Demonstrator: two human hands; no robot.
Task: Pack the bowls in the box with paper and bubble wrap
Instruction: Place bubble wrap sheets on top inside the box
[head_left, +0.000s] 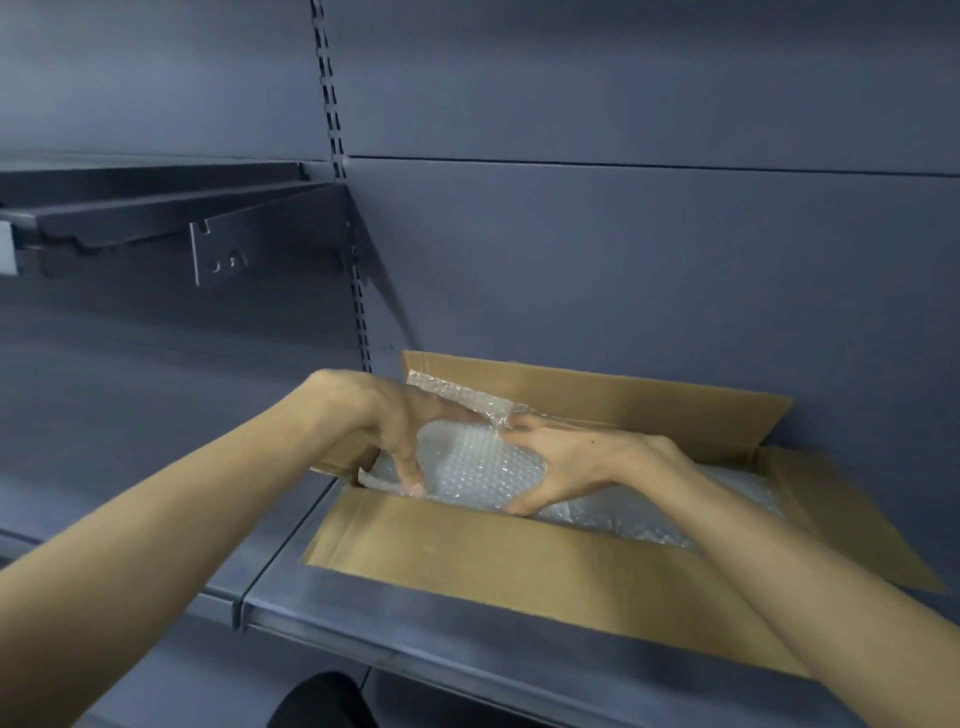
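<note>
An open cardboard box (467, 566) stands on a grey metal shelf, its flaps folded outward. Inside its left end sits a rounded bundle in bubble wrap (478, 467); the bowl itself is hidden by the wrap. My left hand (405, 426) grips the bundle's left side, thumb at the front and fingers over the top. My right hand (566, 462) grips its right side the same way. A loose flap of bubble wrap (467, 397) stands up behind the bundle. More bubble wrap (649, 519) lies in the box to the right, under my right forearm.
The grey shelf (332, 603) carries the box and has a front lip and a seam at the left. A dark upper shelf with a bracket (218, 254) juts out at the left. A slotted upright (358, 270) runs down the back panel.
</note>
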